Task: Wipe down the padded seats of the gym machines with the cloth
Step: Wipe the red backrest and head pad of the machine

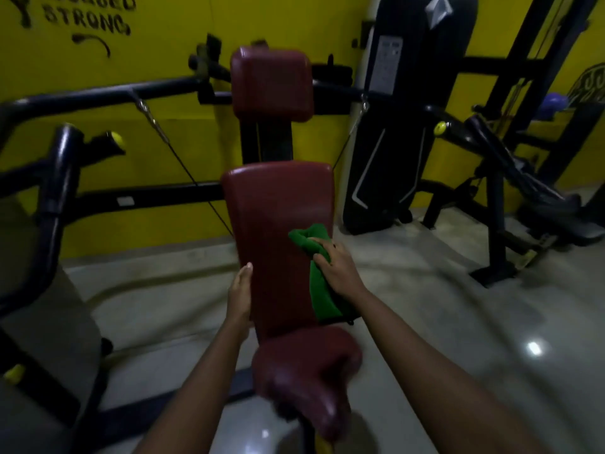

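Nearest the camera is the maroon padded seat (304, 371) of a gym machine, blurred and glossy, low in the middle of the view with a forearm passing on either side of it. Just beyond it rises the long maroon back pad (275, 211), tilted away from the viewer, and above that, on a black post, sits a smaller maroon head pad (271, 83). The left hand (240, 290) lies flat along the left edge of the back pad, its fingers straight and together, holding nothing. The right hand (337, 270) is on the right side of the same pad, its fingers curled over the green cloth (319, 290) and pressing it against the padding. The cloth is bunched up ahead of the fingers, and the rest of it trails down under the palm and wrist along the pad's right edge, ending a little above the seat. Black tubular arms (98, 96) of the machine spread to both sides behind the pads, with thin cables running down from them. A tall black housing with white trim (409, 126) stands against the yellow wall (163, 60) to the right of the head pad, and another black frame (494, 204) stands further right. The pale floor (458, 322) is shiny and shows small bright reflections.
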Tool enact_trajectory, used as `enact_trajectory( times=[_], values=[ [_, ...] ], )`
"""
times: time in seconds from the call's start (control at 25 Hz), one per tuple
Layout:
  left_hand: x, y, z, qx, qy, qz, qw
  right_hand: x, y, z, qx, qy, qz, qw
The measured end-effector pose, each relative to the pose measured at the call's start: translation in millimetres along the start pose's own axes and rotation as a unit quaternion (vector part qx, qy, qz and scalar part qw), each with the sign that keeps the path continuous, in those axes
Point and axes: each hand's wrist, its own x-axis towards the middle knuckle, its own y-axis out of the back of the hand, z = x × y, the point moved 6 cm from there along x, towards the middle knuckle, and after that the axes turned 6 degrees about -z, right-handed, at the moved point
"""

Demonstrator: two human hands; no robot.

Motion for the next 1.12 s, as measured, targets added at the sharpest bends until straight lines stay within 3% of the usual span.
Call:
enact_trajectory(
  times=[0.32, 0.56, 0.72, 0.84, 1.0, 1.12],
  values=[
    [-97, 23, -135, -0.036, 0.147, 0.017, 0.988, -124, -52, 71, -0.011, -0.104, -0.083, 0.991],
    [-134, 3, -212, -0.024, 0.233, 0.057, 0.970, -169, -73, 123, -0.054, -0.105, -0.165, 0.979],
    [-125, -30, -263, -0.016, 0.294, 0.140, 0.945, -150, -105, 164, -0.137, -0.008, -0.269, 0.953],
    [-98, -52, -331, -0.076, 0.322, 0.222, 0.917, -135, -144, 197, -0.176, 0.108, -0.330, 0.921],
    [-78, -75, -337, -0.140, 0.328, 0.315, 0.880, -128, -182, 229, -0.125, 0.180, -0.316, 0.923],
    [-73, -72, -348, -0.109, 0.350, 0.377, 0.851, -116, -195, 242, -0.115, 0.250, -0.318, 0.907]
  ],
)
